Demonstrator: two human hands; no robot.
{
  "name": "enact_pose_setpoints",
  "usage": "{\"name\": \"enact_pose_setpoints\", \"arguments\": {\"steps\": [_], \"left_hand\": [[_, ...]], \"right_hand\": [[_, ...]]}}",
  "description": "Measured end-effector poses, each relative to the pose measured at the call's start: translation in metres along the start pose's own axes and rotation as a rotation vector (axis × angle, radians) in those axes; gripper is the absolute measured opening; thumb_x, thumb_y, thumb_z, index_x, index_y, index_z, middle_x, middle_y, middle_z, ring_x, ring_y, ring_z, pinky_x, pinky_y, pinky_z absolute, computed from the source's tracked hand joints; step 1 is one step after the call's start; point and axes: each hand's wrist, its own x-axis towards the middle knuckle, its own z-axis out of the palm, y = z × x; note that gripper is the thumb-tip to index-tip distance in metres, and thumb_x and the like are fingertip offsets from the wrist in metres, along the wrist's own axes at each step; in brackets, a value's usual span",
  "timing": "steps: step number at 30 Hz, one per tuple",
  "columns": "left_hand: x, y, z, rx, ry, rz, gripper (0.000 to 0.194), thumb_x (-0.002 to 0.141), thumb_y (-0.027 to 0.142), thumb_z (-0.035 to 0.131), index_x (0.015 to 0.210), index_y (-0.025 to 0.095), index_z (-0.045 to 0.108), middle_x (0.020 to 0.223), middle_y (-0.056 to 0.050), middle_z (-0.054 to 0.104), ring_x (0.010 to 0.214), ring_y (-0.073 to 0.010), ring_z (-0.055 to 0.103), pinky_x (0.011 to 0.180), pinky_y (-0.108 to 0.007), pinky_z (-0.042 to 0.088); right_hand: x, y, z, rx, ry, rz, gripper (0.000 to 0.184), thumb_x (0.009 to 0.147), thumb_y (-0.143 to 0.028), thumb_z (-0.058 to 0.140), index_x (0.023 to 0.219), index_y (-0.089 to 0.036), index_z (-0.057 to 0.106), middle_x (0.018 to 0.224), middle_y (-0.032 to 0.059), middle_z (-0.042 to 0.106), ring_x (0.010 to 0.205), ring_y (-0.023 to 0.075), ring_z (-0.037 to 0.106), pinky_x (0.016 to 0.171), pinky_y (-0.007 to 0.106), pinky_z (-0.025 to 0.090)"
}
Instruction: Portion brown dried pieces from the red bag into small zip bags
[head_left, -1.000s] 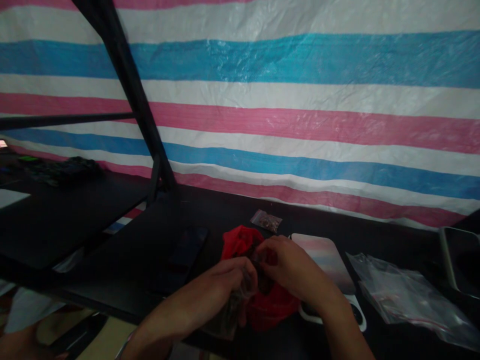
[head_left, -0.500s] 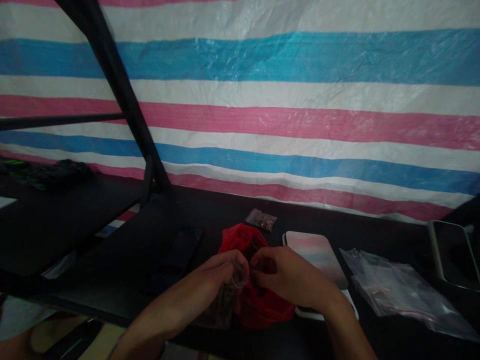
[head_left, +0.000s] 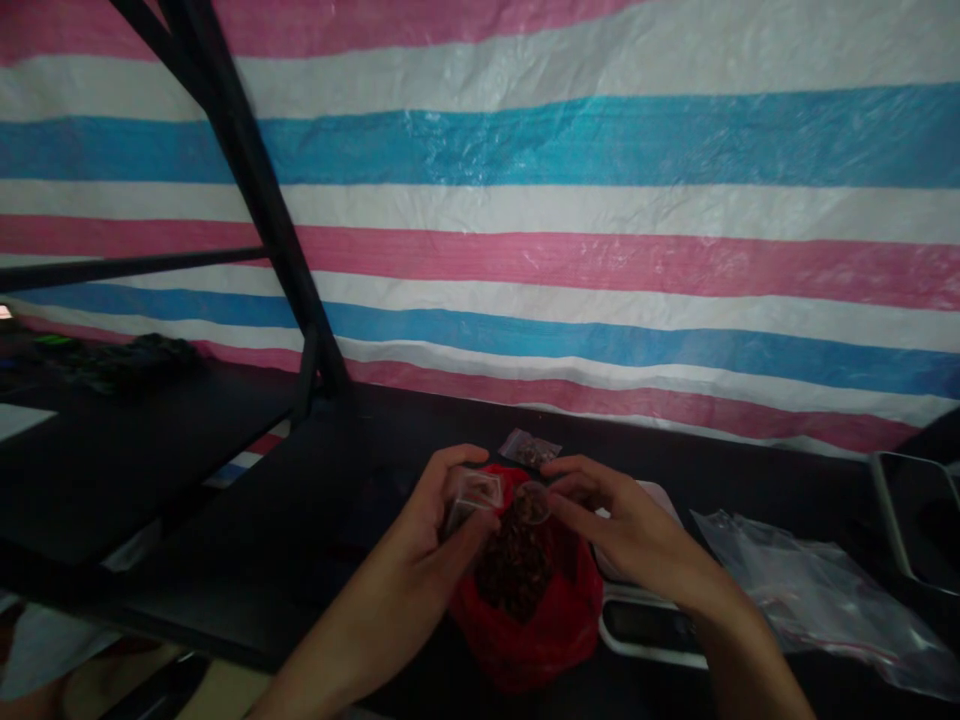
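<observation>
A red plastic bag stands open on the dark table, filled with small dark brown pieces. My left hand is closed on a small clear plastic bag, holding it up just left of the red bag's mouth. My right hand pinches a small round clear scoop or cap over the dark pieces. Both hands hover above the red bag, close together.
A small filled clear packet lies behind the red bag. A white scale sits under my right wrist. Clear bags lie to the right, with a metal tray beyond. A black frame post rises at left before the striped tarp.
My hands lifted from inside the red bag and drew apart; the left now holds up a small clear bag, the right a round scoop, and the dark contents show.
</observation>
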Motion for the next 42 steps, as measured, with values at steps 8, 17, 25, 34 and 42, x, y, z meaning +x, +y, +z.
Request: {"name": "enact_pose_setpoints", "arguments": {"steps": [8, 17, 25, 34, 42], "left_hand": [[0.03, -0.031, 0.03, 0.008, 0.035, 0.101, 0.047, 0.101, 0.029, 0.059, 0.143, 0.029, 0.041, 0.134, -0.007, 0.069, 0.112, -0.0222, 0.07, 0.1, -0.036, 0.052], [0.032, -0.033, 0.038, -0.07, -0.037, 0.114, 0.043, 0.103, 0.03, 0.06, 0.142, 0.03, 0.043, 0.148, -0.007, 0.063, 0.13, -0.0228, 0.065, 0.11, -0.036, 0.049], [0.034, -0.031, 0.038, -0.227, -0.081, 0.076, 0.051, 0.091, 0.03, 0.074, 0.135, 0.028, 0.047, 0.127, -0.005, 0.07, 0.111, -0.0233, 0.069, 0.097, -0.036, 0.053], [0.037, -0.03, 0.035, -0.269, -0.045, 0.073, 0.062, 0.079, 0.037, 0.087, 0.129, 0.026, 0.052, 0.093, 0.004, 0.063, 0.085, -0.0175, 0.065, 0.086, -0.032, 0.052], [0.035, -0.027, 0.034, -0.283, -0.033, 0.075, 0.053, 0.085, 0.034, 0.082, 0.128, 0.024, 0.053, 0.096, 0.003, 0.067, 0.082, -0.0146, 0.061, 0.074, -0.025, 0.048]], "right_hand": [[-0.004, -0.024, 0.006, 0.12, 0.243, -0.044, 0.043, 0.088, -0.047, 0.072, 0.123, -0.024, 0.065, 0.104, 0.0067, 0.081, 0.09, 0.0221, 0.076, 0.077, 0.035, 0.059], [-0.003, -0.034, 0.022, -0.253, 0.368, -0.182, 0.034, 0.085, -0.025, 0.07, 0.119, -0.025, 0.073, 0.103, 0.0038, 0.078, 0.086, 0.0198, 0.069, 0.082, 0.034, 0.058], [-0.007, -0.04, 0.022, -0.369, 0.271, -0.317, 0.041, 0.083, -0.011, 0.07, 0.118, -0.031, 0.076, 0.11, 0.001, 0.078, 0.097, 0.0208, 0.072, 0.098, 0.038, 0.059], [-0.007, -0.042, 0.027, -0.318, 0.323, -0.402, 0.035, 0.086, -0.012, 0.074, 0.116, -0.031, 0.076, 0.113, 0.0001, 0.078, 0.098, 0.0192, 0.073, 0.098, 0.034, 0.06], [-0.008, -0.038, 0.027, -0.272, 0.369, -0.404, 0.037, 0.088, -0.018, 0.076, 0.122, -0.031, 0.074, 0.109, 0.0007, 0.077, 0.095, 0.0194, 0.071, 0.093, 0.034, 0.06]]}}
